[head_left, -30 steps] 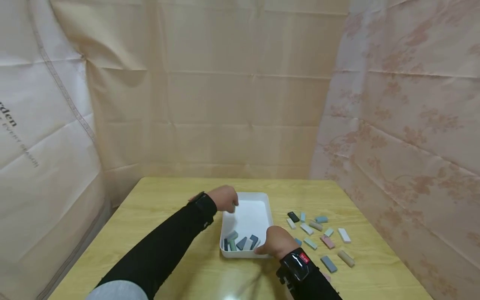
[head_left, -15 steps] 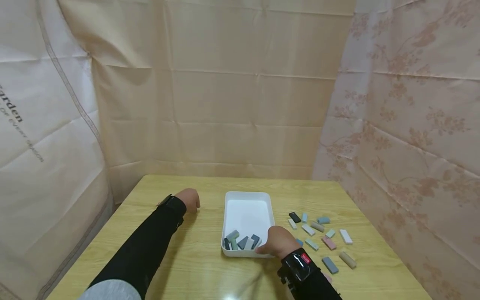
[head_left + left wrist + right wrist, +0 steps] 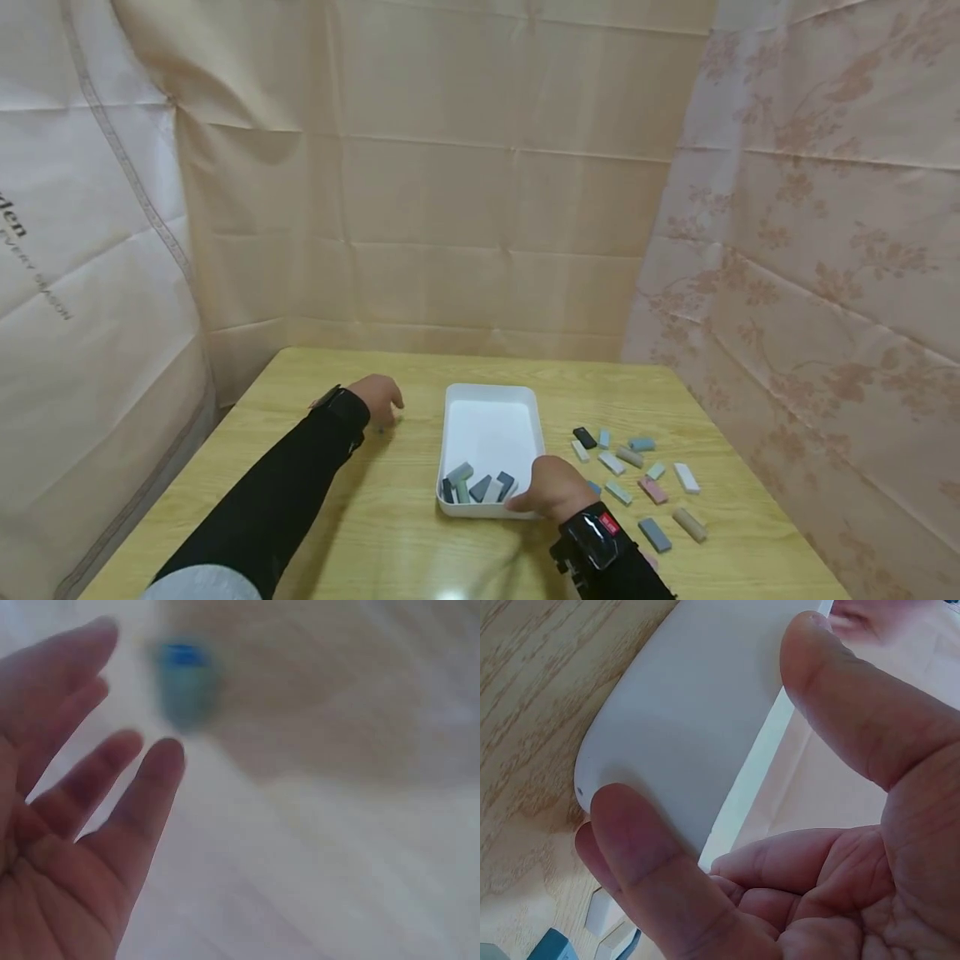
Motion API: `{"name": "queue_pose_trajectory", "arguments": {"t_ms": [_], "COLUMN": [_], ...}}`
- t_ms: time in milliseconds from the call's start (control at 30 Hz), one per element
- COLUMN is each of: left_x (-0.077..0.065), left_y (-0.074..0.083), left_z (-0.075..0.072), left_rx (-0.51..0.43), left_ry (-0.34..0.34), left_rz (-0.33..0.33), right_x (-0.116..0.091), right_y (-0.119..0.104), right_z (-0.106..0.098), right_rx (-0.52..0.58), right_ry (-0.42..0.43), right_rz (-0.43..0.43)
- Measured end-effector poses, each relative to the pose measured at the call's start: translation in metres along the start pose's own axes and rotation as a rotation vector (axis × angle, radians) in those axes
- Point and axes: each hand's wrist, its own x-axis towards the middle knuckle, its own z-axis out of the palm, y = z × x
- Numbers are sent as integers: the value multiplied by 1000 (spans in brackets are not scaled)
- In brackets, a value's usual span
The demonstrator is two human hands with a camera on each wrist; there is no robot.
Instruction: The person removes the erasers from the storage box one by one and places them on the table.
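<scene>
My left hand (image 3: 378,397) is low over the table, left of the white tray (image 3: 491,417), its fingers spread apart. Just beyond those fingertips a small blue-green block (image 3: 187,686) shows blurred in the left wrist view. Only a speck of it shows beneath the hand in the head view. My right hand (image 3: 553,490) grips the tray's near right corner, thumb on the rim and fingers against the outer wall (image 3: 675,712). Several small blocks in grey, green and white, such as a dark grey block (image 3: 481,487), lie along the tray's near end.
Right of the tray, several loose blocks are scattered on the wooden table (image 3: 375,517). Among them are a black block (image 3: 584,437), a pink block (image 3: 653,490), a white block (image 3: 686,477) and a tan block (image 3: 689,525). A beige curtain (image 3: 427,192) hangs behind.
The left hand has moved left from over the tray to the table, and its fingers have since spread. A blue-green speck now shows under it. The right hand stays on the tray corner.
</scene>
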Motion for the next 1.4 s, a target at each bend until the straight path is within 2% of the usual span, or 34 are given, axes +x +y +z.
{"name": "queue_pose_trajectory", "arguments": {"t_ms": [100, 167, 233, 300, 400, 500, 600, 700, 833, 967, 1067, 1200, 1300, 1400], "left_x": [6, 9, 8, 5, -1, -3, -1, 1, 4, 6, 5, 9, 12, 14], "left_y": [25, 51, 79, 105, 133, 149, 154, 155, 156, 154, 151, 139, 118, 87], "left_z": [-9, -13, -14, -13, -7, 3, 18, 28, 32, 33, 23, -4, -29, -45], "left_rx": [-43, -49, -31, 3, 92, 161, 200, 221, 267, 266, 213, 108, 32, -13], "left_ry": [19, 10, -31, -99, -176, -206, -217, -237, -234, -200, -177, -80, 0, 21], "left_rz": [71, 186, 300, 372, 434, 448, 439, 384, 346, 356, 371, 370, 301, 197], "right_x": [-2, -3, -3, -3, -2, -2, -2, -2, -2, -1, -1, 1, 3, 5], "right_y": [0, 0, 0, 0, 0, 2, 4, 5, 4, 3, 3, 1, 0, 0], "right_z": [0, -1, -3, -5, -7, -7, -6, -3, -2, -2, -2, -1, 0, 0], "right_rx": [-5, -11, -15, -12, 0, 7, 18, 35, 39, 24, 29, 31, 29, 33], "right_ry": [-2, 2, 7, 12, 14, 17, 17, 8, 9, 16, 4, -15, -21, -19], "right_rz": [0, 1, -1, -11, -21, -30, -33, -37, -41, -47, -44, -26, -12, -6]}}
